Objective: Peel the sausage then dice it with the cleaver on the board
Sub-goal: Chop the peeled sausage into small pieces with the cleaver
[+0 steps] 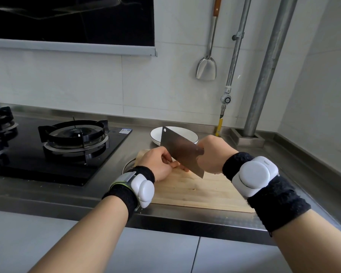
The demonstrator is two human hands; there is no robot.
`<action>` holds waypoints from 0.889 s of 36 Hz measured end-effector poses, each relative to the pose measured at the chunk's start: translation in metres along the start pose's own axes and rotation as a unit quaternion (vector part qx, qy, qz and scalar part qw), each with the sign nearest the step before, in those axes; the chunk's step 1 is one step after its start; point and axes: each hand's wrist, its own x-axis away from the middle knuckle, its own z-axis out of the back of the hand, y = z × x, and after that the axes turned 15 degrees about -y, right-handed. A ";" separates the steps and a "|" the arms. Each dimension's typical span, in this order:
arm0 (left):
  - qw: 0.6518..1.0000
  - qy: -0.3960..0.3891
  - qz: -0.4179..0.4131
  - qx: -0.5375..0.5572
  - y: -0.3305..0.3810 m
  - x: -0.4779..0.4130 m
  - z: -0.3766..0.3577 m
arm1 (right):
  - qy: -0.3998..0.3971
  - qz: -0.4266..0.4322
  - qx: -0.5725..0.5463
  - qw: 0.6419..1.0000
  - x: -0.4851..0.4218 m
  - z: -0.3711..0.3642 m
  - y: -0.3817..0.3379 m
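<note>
Far left is a black gas stove [53, 160] set into the steel counter [295, 170]. Moving right, the left hand [158, 164] sits over the far left end of the board [195, 191], fingers curled in and pinching the sausage [182, 168]. Only a little pinkish bit of it pokes out past the fingertips, so I can't tell if it's peeled. It's down on the board right under the blade.

The cleaver [183, 150] is tilted, far corner up in front of the white plate [156, 135] and near corner pointing down at the wood. The edge is right at the sausage, but I can't say if it's actually touching.

The right hand [213, 154] is wrapped tight round the handle (totally hidden inside the fist). Both wrists wear black bands with white pods.

On the wall behind hangs a metal spatula [206, 69], with two grey pipes [264, 75] to its right.
</note>
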 end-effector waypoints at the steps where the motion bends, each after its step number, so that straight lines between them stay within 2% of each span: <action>1: 1.000 0.003 0.003 -0.002 0.000 0.000 0.000 | 0.002 0.004 0.001 1.000 0.001 0.001 -0.001; 32: 1.000 -0.004 -0.026 -0.017 0.005 0.006 0.004 | -0.018 0.005 0.021 1.000 -0.001 0.001 -0.009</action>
